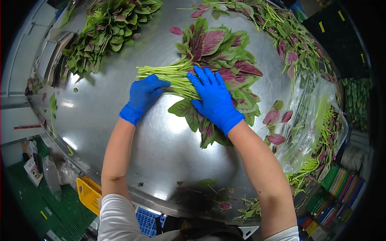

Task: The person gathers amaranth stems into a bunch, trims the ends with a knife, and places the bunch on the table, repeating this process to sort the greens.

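A bunch of red amaranth [225, 52] lies on the metal table, its pale green stems pointing left and its green-and-purple leaves fanned to the right. My left hand [145, 96], in a blue glove, is closed around the near side of the stems, close to their cut ends; its fingertips are partly hidden. Across the stems and lower leaves rests my right hand [213, 94], also blue-gloved, with fingers spread flat on top of the bunch.
Stacked amaranth bunches [108, 32] lie at the far left beside a scale-like metal box [52, 52]. Loose amaranth [281, 32] lines the far right edge, near a clear plastic bag [305, 120]. A yellow crate [88, 195] stands below the table's left edge.
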### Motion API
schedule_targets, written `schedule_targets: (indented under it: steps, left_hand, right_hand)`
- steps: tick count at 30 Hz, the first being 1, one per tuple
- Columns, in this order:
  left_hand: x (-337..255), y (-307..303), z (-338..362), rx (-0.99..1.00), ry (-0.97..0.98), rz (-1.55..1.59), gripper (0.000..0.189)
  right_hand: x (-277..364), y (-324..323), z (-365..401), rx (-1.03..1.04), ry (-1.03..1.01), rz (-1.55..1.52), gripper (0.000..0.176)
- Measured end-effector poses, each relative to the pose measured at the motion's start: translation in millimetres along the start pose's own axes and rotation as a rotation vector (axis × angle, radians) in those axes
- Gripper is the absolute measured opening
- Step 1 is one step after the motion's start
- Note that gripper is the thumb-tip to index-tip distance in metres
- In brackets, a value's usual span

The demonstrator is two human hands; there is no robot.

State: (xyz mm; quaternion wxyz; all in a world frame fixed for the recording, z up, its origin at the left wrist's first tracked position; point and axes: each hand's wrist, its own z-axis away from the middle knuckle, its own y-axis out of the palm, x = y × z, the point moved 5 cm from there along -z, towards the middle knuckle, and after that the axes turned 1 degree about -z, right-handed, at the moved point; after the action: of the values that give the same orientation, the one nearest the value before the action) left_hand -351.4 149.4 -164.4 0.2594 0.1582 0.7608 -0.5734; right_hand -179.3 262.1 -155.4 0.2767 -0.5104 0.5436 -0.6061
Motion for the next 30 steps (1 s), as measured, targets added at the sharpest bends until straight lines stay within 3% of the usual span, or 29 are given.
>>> schedule_targets:
  steps: [6, 9, 12, 15, 17, 18, 19, 20, 21, 22, 23, 25, 27, 29, 30]
  left_hand:
    - [13.7, 3.9, 18.2, -0.384, -0.356, 0.623, 0.011]
    - [35.3, -10.7, 39.9, -0.614, -0.743, 0.997, 0.009]
    - [27.5, -40.7, 61.1, -0.832, -0.538, 1.485, 0.014]
    - [1.7, -47.7, 95.4, -0.797, -0.316, 1.99, 0.016]
    - [-46.9, -23.2, 111.7, -0.738, -0.396, 1.97, 0.016]
    - [-80.9, -4.0, 121.5, -0.806, -0.704, 1.461, 0.015]
    - [-125.2, 20.1, 115.2, -0.672, -0.691, 1.533, 0.015]
    - [-156.0, 46.9, 122.2, -0.271, -0.557, 1.255, 0.014]
    - [-190.7, 73.6, 133.0, 0.062, -0.293, 0.819, 0.024]
    - [-225.1, 99.2, 148.9, 0.22, 0.006, 0.525, 0.036]
    - [-256.9, 98.4, 155.9, 0.384, -0.002, 0.443, 0.05]
    - [-251.1, 87.7, 168.6, 0.237, -0.115, 0.433, 0.054]
    - [-227.1, 74.6, 190.7, 0.061, -0.269, 0.463, 0.059]
    - [-206.0, 71.2, 221.0, 0.024, -0.303, 0.244, 0.074]
    - [-206.3, 70.1, 230.8, 0.165, -0.269, 0.065, 0.081]
  right_hand:
    - [-2.8, 2.7, 2.1, -0.031, -0.002, -0.05, 0.072]
    - [-5.1, 4.0, 3.1, -0.031, 0.0, -0.06, 0.073]
    - [-7.0, 4.3, 2.0, -0.019, -0.001, -0.071, 0.073]
    - [-8.8, -2.7, 3.7, -0.107, -0.024, -0.196, 0.068]
    - [-10.9, -22.8, 7.8, -0.246, -0.039, -0.444, 0.061]
    - [-9.1, -44.6, 12.5, -0.334, -0.038, -0.638, 0.056]
    - [-7.8, -63.3, 19.6, -0.422, -0.035, -0.831, 0.052]
    - [-8.7, -78.5, 31.8, -0.48, -0.011, -0.854, 0.048]
    - [-9.9, -93.8, 52.6, -0.535, 0.012, -0.878, 0.044]
    - [-9.0, -104.0, 78.2, -0.586, 0.043, -0.903, 0.04]
    - [-6.5, -103.8, 104.1, -0.516, 0.157, -0.949, 0.038]
    - [2.4, -101.6, 161.2, -0.41, 0.388, -1.027, 0.034]
    - [22.7, -89.6, 210.3, -0.283, 0.313, -0.707, 0.032]
    - [57.8, -58.4, 238.3, -0.172, 0.193, -0.734, 0.04]
    - [79.4, -37.9, 248.4, -0.068, 0.171, -0.6, 0.051]
